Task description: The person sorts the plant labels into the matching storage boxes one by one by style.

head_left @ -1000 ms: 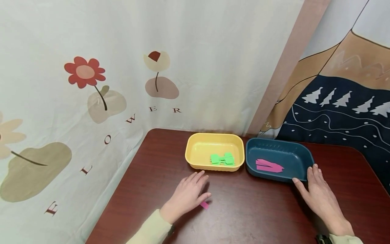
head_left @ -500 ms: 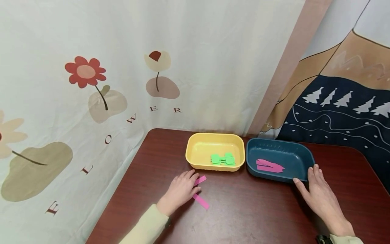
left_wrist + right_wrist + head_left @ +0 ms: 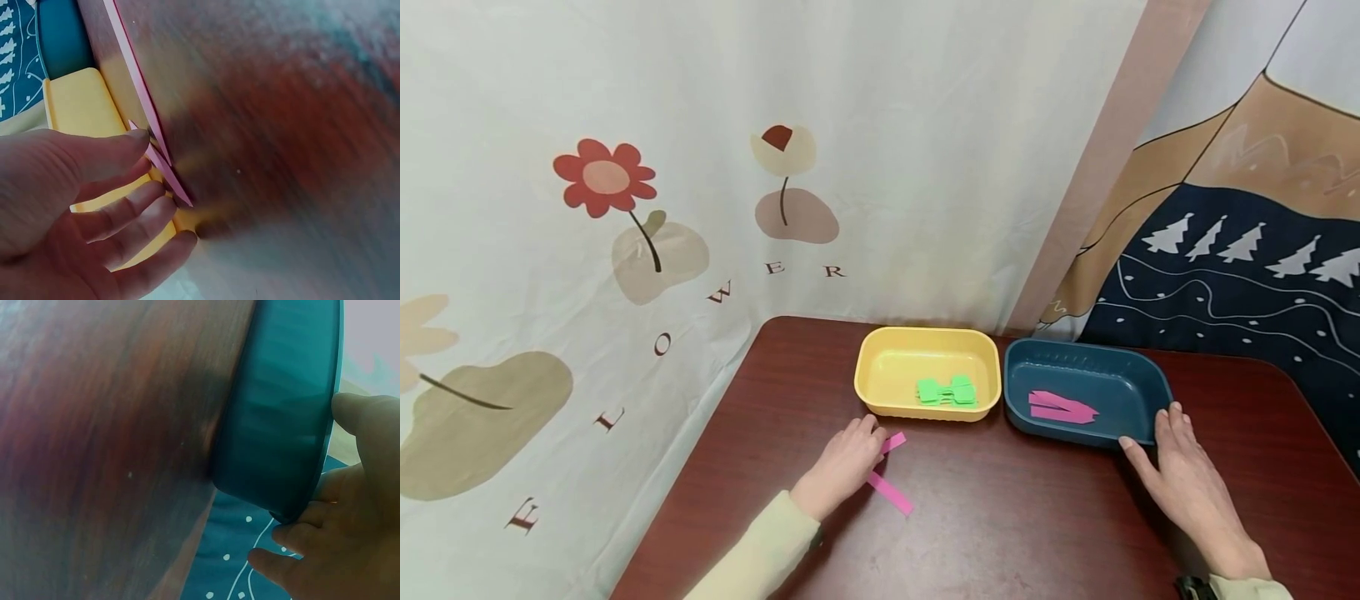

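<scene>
My left hand [image 3: 842,465] is low over the table, left of centre. Thumb and fingers pinch a pink paper strip [image 3: 170,176], and its far end shows beyond the fingertips in the head view. A second pink paper strip [image 3: 891,493] lies slanted on the table, with one end close under that hand. My right hand [image 3: 1191,487] rests at the near right corner of the dark blue tray [image 3: 1086,354]. Its fingers are straight along the tray's right side, and the thumb touches the near rim. Several pink paper pieces [image 3: 1063,408] lie inside this tray.
Left of the blue tray, almost touching it, stands a yellow tray [image 3: 887,408] holding green paper pieces [image 3: 947,392]. Both are at the back of the dark red-brown table [image 3: 1000,517]. Behind the table hangs a patterned curtain [image 3: 917,208].
My left hand has drawn back to the left and its fingers have closed on a pink strip. Both strips, largely covered before, now show. The right hand stays put.
</scene>
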A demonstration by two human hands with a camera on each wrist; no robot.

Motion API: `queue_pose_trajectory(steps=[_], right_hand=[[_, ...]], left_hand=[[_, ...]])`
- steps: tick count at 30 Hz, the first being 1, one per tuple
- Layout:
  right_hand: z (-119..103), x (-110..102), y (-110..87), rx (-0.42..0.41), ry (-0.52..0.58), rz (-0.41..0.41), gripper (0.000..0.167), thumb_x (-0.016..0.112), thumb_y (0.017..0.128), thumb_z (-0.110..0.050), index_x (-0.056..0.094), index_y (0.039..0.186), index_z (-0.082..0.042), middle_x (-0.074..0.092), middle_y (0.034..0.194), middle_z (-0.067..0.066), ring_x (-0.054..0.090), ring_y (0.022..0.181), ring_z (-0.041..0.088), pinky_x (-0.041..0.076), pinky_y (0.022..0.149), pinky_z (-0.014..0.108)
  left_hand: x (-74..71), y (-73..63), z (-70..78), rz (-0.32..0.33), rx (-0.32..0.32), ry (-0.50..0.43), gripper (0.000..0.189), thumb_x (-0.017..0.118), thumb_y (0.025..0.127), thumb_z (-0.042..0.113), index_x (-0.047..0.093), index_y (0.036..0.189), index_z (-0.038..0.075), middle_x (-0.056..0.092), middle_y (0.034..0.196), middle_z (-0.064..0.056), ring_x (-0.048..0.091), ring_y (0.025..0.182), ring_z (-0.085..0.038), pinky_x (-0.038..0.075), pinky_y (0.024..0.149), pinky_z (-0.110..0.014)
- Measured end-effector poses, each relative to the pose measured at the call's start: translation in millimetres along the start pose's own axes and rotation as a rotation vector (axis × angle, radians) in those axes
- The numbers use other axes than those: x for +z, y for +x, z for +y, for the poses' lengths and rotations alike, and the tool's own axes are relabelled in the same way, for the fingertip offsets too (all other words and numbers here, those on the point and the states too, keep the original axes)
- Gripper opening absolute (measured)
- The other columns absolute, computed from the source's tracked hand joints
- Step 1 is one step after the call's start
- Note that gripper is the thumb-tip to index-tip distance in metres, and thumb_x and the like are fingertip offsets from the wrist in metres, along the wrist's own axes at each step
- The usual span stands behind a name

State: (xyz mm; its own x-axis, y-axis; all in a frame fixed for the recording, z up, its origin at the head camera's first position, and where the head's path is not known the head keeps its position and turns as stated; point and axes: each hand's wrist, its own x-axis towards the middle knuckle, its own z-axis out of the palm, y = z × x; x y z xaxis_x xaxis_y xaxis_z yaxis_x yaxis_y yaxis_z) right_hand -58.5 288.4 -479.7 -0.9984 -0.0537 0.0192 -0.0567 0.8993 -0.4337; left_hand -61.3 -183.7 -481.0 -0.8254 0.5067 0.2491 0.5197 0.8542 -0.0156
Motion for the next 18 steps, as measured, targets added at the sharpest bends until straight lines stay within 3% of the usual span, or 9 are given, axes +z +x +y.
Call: queue_pose_trajectory(steps=[18], right_hand=[[-0.7, 1.5, -2.1, -0.024, 0.009, 0.033, 0.090, 0.045, 0.109, -0.048, 0.016, 0.150, 0.026, 0.003, 0.159, 0.046, 0.007, 0.148, 0.060, 0.013, 0.115, 0.072]], left_hand=[[1.1, 5.4, -2.9, -0.055, 0.042, -0.008, 0.020, 0.080, 0.083, 0.000, 0.063, 0.081, 0.008, 0.053, 0.076, -0.004, 0.053, 0.067, -0.021, 0.051, 0.058, -0.031]])
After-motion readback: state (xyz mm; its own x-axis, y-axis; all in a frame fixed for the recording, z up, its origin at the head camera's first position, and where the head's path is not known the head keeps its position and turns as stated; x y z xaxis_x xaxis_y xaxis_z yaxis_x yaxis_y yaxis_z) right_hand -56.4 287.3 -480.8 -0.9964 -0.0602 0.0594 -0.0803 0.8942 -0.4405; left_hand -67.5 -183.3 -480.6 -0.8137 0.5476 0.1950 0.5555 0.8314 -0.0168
